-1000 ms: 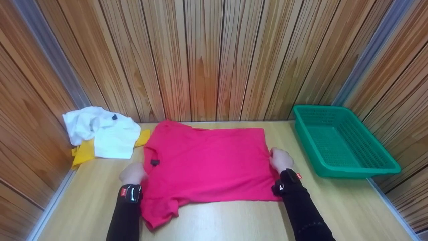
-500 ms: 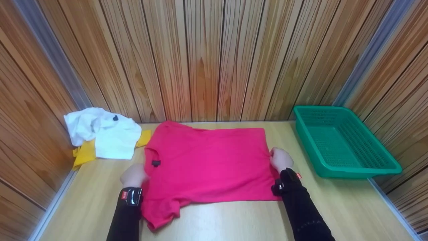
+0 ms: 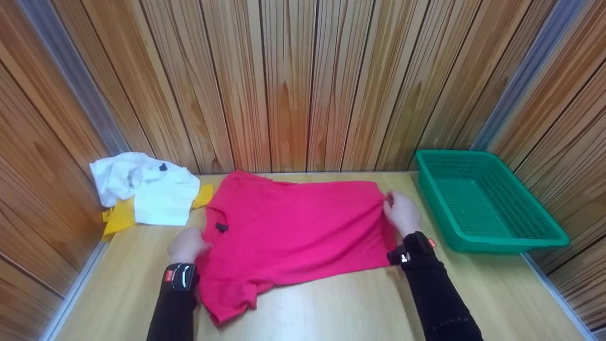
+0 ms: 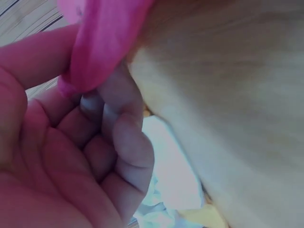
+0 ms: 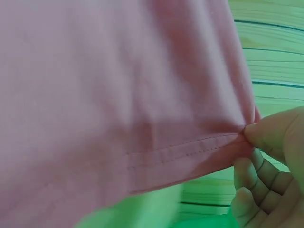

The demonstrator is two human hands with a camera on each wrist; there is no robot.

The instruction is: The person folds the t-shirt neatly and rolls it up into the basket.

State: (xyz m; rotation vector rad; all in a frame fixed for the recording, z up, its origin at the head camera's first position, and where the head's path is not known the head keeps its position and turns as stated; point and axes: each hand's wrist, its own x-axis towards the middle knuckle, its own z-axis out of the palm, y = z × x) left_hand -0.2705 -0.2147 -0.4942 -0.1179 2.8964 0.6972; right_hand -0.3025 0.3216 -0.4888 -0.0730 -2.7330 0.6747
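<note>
A red short-sleeved T-shirt [image 3: 303, 232] lies sideways on the table, its neckline with a dark label toward the left and its hem toward the right. My left hand [image 3: 186, 245] is at the neckline end; in the left wrist view, thumb and forefinger pinch a fold of the pink-looking cloth [image 4: 102, 42], the other fingers curled. My right hand [image 3: 402, 213] is at the hem end. There, in the right wrist view, thumb and fingertips pinch the stitched hem [image 5: 190, 152], and creases run from the pinch across the shirt. The near hem corner is lifted a little.
At the back left lies a white garment [image 3: 165, 199] on top of a yellow one [image 3: 120, 218]. A green plastic basket [image 3: 513, 244] stands at the right. Wood-panelled walls [image 3: 289, 94] close off the back and both sides of the table [image 3: 326, 312].
My right hand has moved slightly up and away along the hem, drawing the shirt's near right corner back and raising new creases. The left hand has shifted only a little.
</note>
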